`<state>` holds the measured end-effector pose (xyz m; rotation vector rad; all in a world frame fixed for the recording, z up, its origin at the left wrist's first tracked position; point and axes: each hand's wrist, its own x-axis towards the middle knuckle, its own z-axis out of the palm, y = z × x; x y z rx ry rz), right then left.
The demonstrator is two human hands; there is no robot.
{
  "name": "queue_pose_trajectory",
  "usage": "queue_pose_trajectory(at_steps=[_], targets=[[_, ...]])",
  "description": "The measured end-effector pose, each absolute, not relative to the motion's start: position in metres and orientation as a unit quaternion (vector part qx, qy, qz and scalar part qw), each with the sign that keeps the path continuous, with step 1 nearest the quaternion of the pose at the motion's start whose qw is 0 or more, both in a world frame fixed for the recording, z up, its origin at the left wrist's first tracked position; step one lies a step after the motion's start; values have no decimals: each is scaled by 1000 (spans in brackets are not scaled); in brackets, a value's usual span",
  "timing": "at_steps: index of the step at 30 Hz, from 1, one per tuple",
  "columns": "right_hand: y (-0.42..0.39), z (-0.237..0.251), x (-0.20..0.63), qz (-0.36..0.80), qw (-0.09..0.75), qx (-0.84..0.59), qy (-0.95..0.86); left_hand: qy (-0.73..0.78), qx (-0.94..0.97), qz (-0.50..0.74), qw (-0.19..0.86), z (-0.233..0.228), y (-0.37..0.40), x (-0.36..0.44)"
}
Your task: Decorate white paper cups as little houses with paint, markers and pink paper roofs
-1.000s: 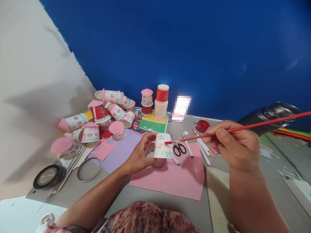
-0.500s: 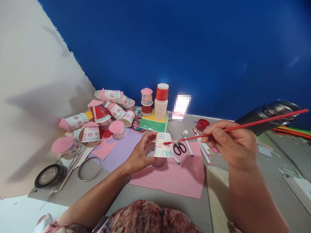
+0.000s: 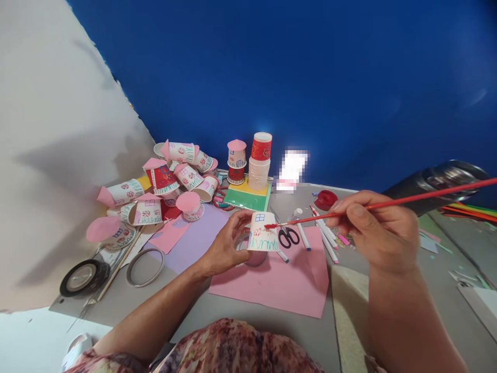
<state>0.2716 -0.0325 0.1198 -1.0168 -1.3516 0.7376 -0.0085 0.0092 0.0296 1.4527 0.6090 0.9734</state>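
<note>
My left hand (image 3: 227, 246) grips a white paper cup (image 3: 259, 241), held upside down above a pink sheet (image 3: 272, 287). A blue window, red dabs and green grass-like strokes decorate the cup's side. Between the thumb and fingers of my right hand (image 3: 375, 228) is a long red paintbrush (image 3: 419, 196). Its red-loaded tip is at the cup's side, over the red marks; whether it touches I cannot tell. Black-handled scissors (image 3: 289, 237) lie just right of the cup. A small red paint pot (image 3: 325, 199) stands behind my right hand.
Decorated cups with pink paper roofs (image 3: 189, 203) are heaped at the left. A cup stack (image 3: 259, 173) rests on a green and yellow packet (image 3: 248, 197). Several markers (image 3: 324, 233) lie right of the scissors. Tape rolls (image 3: 83, 277) sit at the left edge, a dark cylindrical object (image 3: 430, 181) at the right.
The view has shifted slightly. The brush tip has moved a little to the upper right against the cup, and my right hand has drawn slightly rightward. Both grips are unchanged.
</note>
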Motion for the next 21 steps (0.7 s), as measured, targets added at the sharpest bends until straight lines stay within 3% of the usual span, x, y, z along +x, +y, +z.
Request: queue_pose_trajectory(at_steps=[21], targets=[[-35,117,276,334,591,-433,-592,264,625,428,598,28,10,-9]])
